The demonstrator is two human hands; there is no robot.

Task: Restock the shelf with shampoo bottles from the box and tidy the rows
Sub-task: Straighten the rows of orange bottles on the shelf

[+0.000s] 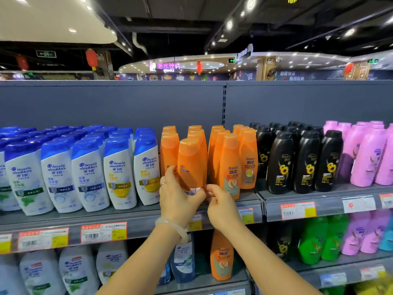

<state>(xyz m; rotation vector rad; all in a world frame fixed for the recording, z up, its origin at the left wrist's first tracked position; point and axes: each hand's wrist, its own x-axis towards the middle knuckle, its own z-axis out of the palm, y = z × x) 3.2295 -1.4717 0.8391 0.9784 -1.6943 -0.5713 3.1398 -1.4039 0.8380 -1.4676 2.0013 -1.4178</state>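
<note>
Two forearms up from below, pale bangle on the left wrist. Left hand wrapped round the lower body of an orange bottle, back label facing out, at the front of the top shelf among the other orange bottles. Right hand just beside its base, fingertips curled and pinching at the bottle's lower edge. Smooth, glossy plastic, probably slippery; full, so likely some heft; stiff enough to squeeze. Best held low round the waist, not by the flip cap. Needs turning label-forward. Blue-capped bottles left, black bottles right. No box in sight.
</note>
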